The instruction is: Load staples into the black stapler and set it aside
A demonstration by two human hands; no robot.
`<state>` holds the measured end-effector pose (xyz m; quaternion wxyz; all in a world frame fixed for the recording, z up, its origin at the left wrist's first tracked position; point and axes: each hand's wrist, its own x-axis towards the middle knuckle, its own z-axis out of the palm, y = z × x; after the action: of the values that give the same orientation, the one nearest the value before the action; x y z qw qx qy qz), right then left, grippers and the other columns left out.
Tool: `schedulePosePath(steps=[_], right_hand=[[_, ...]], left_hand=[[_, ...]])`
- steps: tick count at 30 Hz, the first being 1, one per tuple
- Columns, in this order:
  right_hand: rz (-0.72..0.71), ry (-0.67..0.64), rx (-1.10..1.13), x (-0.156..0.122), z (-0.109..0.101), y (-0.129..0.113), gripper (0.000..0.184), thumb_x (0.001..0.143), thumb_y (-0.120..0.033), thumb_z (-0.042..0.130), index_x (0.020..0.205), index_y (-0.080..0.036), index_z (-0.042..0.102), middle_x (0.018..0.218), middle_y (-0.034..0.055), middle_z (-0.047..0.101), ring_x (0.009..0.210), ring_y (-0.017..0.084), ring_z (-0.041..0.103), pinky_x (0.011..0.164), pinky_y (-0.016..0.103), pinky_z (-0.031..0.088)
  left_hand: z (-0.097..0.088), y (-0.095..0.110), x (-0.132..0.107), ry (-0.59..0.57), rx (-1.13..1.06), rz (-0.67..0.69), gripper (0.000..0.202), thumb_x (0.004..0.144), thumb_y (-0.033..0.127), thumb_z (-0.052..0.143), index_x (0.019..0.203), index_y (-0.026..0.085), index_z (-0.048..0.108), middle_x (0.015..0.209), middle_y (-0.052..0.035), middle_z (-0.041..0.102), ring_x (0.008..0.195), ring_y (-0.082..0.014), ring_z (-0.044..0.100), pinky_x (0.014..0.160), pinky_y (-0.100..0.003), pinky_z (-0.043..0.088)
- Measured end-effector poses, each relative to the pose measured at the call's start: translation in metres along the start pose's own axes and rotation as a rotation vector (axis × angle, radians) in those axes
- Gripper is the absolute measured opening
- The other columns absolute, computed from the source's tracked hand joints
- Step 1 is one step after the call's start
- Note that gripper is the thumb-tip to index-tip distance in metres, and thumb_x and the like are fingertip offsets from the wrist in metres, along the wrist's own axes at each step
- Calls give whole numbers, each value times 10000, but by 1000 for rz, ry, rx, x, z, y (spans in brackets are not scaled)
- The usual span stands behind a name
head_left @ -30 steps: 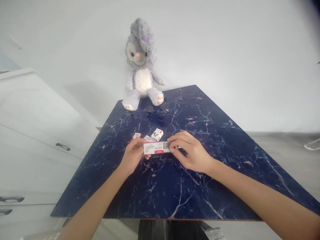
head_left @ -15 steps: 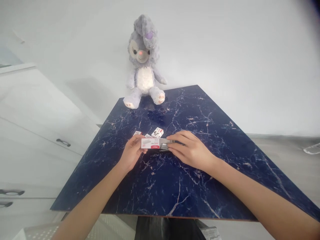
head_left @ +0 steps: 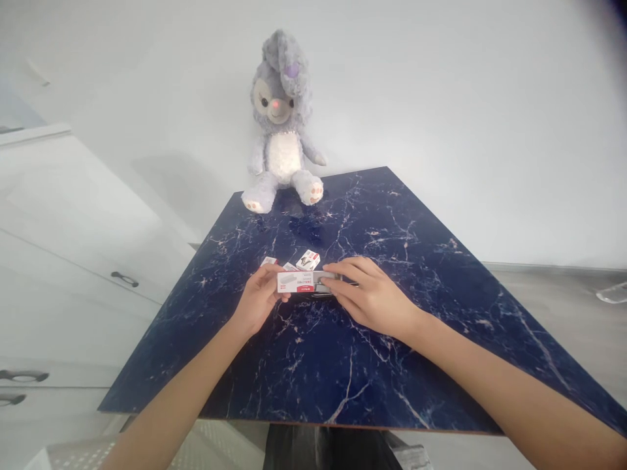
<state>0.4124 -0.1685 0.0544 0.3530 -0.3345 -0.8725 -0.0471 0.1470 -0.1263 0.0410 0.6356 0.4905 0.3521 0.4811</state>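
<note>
My left hand (head_left: pixel 255 302) grips the left end of a small white and red staple box (head_left: pixel 296 281) just above the dark blue marble table (head_left: pixel 343 365). My right hand (head_left: pixel 369 297) pinches the grey inner part (head_left: pixel 327 281) that sticks out of the box's right end. Behind the box lie other small white and red boxes (head_left: pixel 308 260) on the table, partly hidden by my left hand and the held box.
A grey plush rabbit (head_left: pixel 281 130) sits at the table's far edge against the white wall. White cabinets with dark handles (head_left: pixel 123 279) stand to the left. Grey floor shows to the right of the table.
Both hands with the box have shifted slightly away from me and left. The grey inner part shows less beyond the box's right end than a second ago.
</note>
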Motion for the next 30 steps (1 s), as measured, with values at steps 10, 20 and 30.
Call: schedulePosePath(steps=[10, 20, 30], right_hand=[[-15, -44, 74, 0, -1, -4, 351, 914, -85, 526, 1205, -224, 662, 1337, 111, 619, 1211, 306, 553, 972, 524, 514], [96, 22, 320, 2, 0, -10, 18, 940, -206, 612, 941, -224, 616, 1232, 99, 659, 1148, 266, 596, 967, 473, 507], [627, 389, 580, 0, 1, -6, 111, 936, -334, 655, 922, -239, 599, 974, 46, 707, 893, 202, 682, 773, 340, 562]], left_hand=[[2, 1, 0, -15, 33, -64, 217, 842, 348, 771, 927, 188, 651, 820, -38, 733, 600, -122, 651, 538, -219, 519], [1, -2, -1, -64, 32, -91, 185, 864, 317, 751, 948, 191, 645, 823, -33, 735, 595, -128, 667, 550, -233, 541], [-3, 4, -1, -70, -102, -61, 150, 879, 254, 727, 955, 186, 617, 855, -38, 733, 665, -132, 701, 585, -202, 570]])
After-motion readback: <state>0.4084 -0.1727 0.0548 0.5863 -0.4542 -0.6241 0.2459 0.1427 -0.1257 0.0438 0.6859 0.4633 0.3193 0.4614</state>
